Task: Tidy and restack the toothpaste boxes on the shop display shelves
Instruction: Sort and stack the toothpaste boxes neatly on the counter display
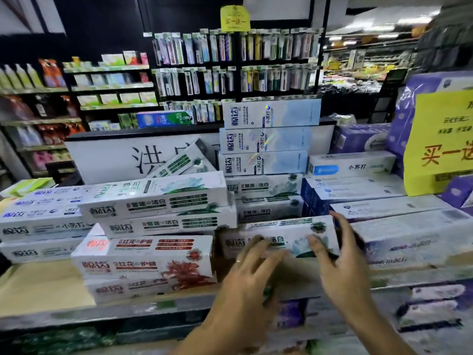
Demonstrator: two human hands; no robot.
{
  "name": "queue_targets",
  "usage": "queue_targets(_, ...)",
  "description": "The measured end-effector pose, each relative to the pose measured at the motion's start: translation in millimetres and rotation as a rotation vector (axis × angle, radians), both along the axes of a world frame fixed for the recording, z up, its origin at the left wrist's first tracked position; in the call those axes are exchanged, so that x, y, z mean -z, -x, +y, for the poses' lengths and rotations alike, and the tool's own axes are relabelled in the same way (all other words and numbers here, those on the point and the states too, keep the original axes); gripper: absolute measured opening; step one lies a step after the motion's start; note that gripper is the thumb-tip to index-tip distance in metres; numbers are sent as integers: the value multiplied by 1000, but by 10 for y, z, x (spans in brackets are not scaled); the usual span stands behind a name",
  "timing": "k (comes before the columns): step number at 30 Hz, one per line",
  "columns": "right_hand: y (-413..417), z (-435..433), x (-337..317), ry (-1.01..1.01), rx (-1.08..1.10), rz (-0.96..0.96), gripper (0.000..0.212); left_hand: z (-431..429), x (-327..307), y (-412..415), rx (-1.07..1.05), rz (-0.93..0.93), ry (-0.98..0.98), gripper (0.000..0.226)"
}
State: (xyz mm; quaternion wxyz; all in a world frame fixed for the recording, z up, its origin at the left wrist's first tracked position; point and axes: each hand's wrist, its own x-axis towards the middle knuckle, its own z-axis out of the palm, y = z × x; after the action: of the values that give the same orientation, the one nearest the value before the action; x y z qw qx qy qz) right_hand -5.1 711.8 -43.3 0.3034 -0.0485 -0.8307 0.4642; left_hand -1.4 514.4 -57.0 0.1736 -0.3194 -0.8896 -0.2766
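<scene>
- Left grip (253,262): released, fingers spread on the front of the green-and-white box (279,231). Right grip (343,254) cups the box's right end; clamped or not, I cannot tell.
- Progress, I judge midway: red boxes (143,260) stacked on the shelf (38,283); a tilted box (184,160) behind awaits.
- Far: toothbrush racks (230,62).

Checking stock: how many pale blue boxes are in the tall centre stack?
3: top box, middle box, bottom box, one upon another at the back centre; others may hide behind.
</scene>
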Motion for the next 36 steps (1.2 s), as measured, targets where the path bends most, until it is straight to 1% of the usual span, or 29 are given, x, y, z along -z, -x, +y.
queue_targets(1,46,31,-19,-119,4,5,62,43,55,39,-25,-1,27,87)
queue_targets(2,92,49,-52,-198,1,-4,66,80,100,73,-49,6,49,94)
queue_targets(5,170,45,-170,-280,-4,-72,70,167,180,114,-132,56,76,108)
queue_targets(7,169,45,-243,-334,-7,-52,66,226,192,136,-228,106,60,102)
queue_targets(9,166,72,-290,-414,-45,12,59,269,152,169,-340,106,22,97)
queue_targets(11,185,112,-330,-494,-60,-36,54,302,103,202,-411,119,54,98)
queue_targets(13,234,159,-334,-617,-32,-133,50,323,78,242,-443,190,108,88)
queue_targets(14,263,174,-320,-695,-32,-182,51,324,75,266,-452,235,123,80)
queue_targets(16,316,180,-274,-811,-76,-211,59,309,78,318,-464,292,151,71)
queue_targets(20,447,106,-207,-906,-135,-212,73,263,84,404,-459,309,163,72)
queue_targets(23,502,1,-215,-990,-107,-207,73,258,77,429,-468,312,203,83)
queue_targets(25,513,-38,-267,-1005,-88,-214,71,244,72,429,-469,288,195,84)
queue_targets(28,499,-23,-396,-1015,-108,-189,64,219,27,321,-407,262,119,72)
queue_targets(31,471,23,-560,-1032,-147,-164,68,155,-148,119,-221,379,-42,37)
queue_targets(32,463,28,-627,-1027,-149,-146,69,97,-287,71,-162,424,-114,30)
queue_targets(33,460,33,-682,-1017,-148,-88,69,7,-457,40,-125,469,-162,26)
queue_targets(34,463,46,-734,-1007,-172,-51,68,-108,-656,40,-126,511,-167,24)
queue_targets(35,478,64,-782,-1002,-217,-47,67,-239,-866,73,-166,535,-126,26)
queue_targets(36,497,77,-812,-1002,-277,-65,65,-395,-1062,125,-231,521,-51,33)
